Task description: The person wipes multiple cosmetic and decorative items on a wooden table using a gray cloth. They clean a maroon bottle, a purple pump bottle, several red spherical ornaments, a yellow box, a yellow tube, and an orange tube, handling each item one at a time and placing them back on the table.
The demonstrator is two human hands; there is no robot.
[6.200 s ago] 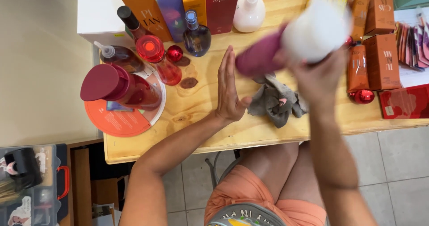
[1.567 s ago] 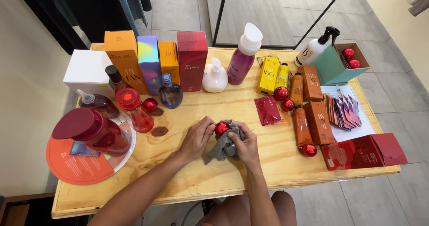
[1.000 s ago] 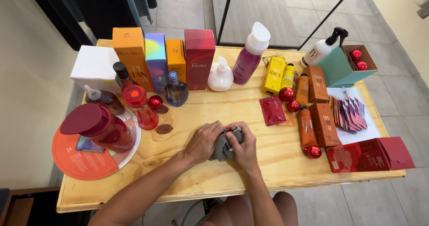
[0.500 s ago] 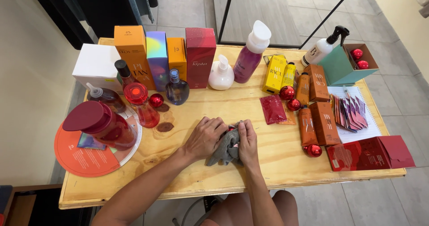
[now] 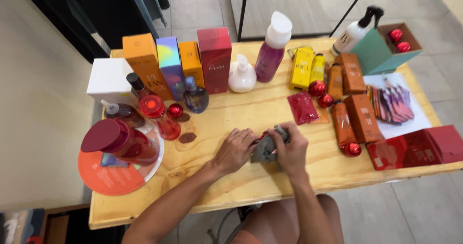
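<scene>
Both hands, the left hand (image 5: 236, 150) and the right hand (image 5: 293, 150), are closing around a crumpled grey cloth (image 5: 266, 149) at the middle of the pale wooden desk (image 5: 231, 113), apparently wiping something small and red that is mostly hidden inside, which likely calls for turning it next.

Boxed and sachet packaging spread across a wooden table

At the back left, a white box (image 5: 108, 81) stands beside upright orange (image 5: 143, 65), iridescent (image 5: 169, 65), small orange (image 5: 192, 63) and tall red (image 5: 215, 59) cartons. Yellow packs (image 5: 303, 68) sit right of centre, with brown-orange cartons (image 5: 354, 94) beside them. A teal open box (image 5: 381, 53) is at the far right corner, a red sachet (image 5: 303, 108) lies mid-table, and flat red boxes (image 5: 417, 147) lie at the right edge.
</scene>
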